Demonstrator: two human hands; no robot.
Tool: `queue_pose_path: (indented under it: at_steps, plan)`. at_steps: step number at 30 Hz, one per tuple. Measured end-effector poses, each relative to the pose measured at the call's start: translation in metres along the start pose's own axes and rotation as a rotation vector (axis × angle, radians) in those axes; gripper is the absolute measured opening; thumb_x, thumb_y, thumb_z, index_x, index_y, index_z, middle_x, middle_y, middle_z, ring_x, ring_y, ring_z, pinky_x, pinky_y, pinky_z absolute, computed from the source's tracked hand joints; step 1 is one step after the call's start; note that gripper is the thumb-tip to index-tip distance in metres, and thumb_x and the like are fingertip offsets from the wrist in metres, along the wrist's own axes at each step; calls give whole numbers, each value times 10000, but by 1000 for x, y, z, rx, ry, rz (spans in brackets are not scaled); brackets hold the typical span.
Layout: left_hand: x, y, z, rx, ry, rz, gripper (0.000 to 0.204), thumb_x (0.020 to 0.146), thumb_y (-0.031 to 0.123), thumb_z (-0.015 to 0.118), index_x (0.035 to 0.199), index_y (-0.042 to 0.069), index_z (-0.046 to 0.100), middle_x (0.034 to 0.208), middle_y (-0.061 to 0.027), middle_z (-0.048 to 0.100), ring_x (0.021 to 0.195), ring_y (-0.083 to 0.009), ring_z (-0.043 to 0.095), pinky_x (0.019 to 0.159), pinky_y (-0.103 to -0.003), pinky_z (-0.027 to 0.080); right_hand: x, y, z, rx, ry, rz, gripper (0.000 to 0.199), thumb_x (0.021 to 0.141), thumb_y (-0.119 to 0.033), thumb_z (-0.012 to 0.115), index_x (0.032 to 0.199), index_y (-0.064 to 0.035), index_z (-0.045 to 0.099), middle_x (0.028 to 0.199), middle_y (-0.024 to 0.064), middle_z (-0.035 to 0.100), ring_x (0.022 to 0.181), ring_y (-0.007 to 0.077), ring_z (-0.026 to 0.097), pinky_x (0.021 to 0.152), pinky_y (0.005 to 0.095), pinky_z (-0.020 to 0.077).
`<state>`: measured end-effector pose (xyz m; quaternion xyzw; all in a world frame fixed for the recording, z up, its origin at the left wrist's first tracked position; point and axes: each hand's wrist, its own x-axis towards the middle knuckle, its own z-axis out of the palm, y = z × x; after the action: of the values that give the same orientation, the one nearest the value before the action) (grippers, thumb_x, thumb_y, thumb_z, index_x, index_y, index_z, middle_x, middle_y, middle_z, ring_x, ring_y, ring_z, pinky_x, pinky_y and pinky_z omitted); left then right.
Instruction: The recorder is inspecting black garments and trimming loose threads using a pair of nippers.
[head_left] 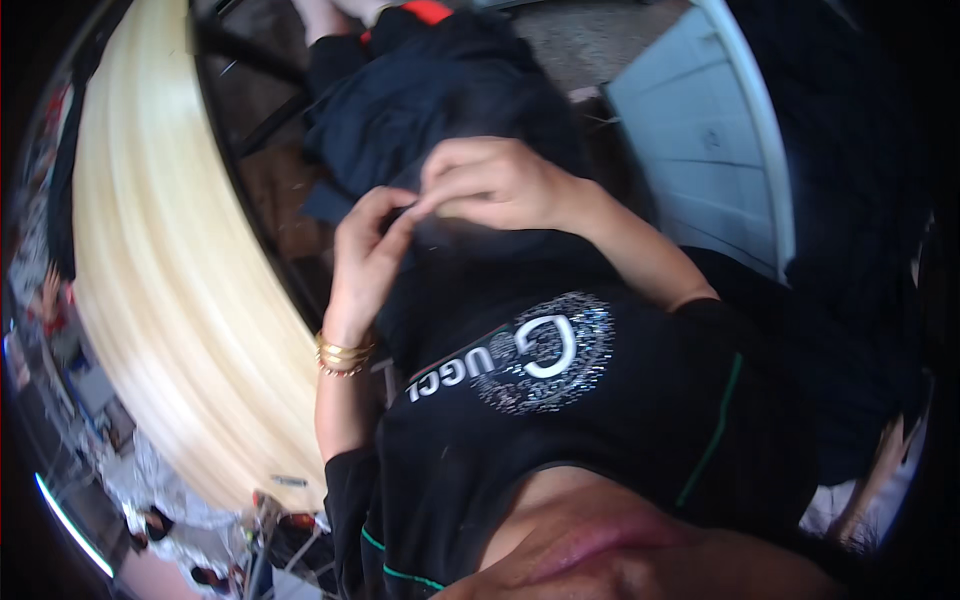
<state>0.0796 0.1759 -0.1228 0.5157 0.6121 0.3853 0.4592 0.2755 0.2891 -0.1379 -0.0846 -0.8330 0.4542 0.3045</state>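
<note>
My left hand [368, 250], with gold bracelets at the wrist, is raised over my lap with thumb and fingers pinched. From the other side my right hand [500, 185] meets it, fingers bent and pinching too. The fingertips of both hands come together at one spot. Something small and dark shows between them, blurred; I cannot make out what it is. Dark navy cloth [440, 95] lies over my lap and legs just beyond the hands.
A long pale wooden tabletop [170, 270] runs along my left, with a small dark-marked strip [289, 481] near its end. To the right stands a light blue, high-walled container [690, 130], beside a mass of dark cloth [850, 220]. Other people are at the far left.
</note>
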Motion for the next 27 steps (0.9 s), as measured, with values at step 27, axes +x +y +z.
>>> queue_pose_path:
  at_steps: [27]
  plan:
    - [18, 49, -16, -412, -115, 26, 158, 953, 105, 668, 1074, 7, 695, 1043, -24, 701, 972, -96, 647, 901, -251, 520, -14, -74, -86, 400, -102, 173, 102, 823, -7, 725, 909, -36, 678, 877, 86, 675, 760, 178, 652, 676, 277, 498]
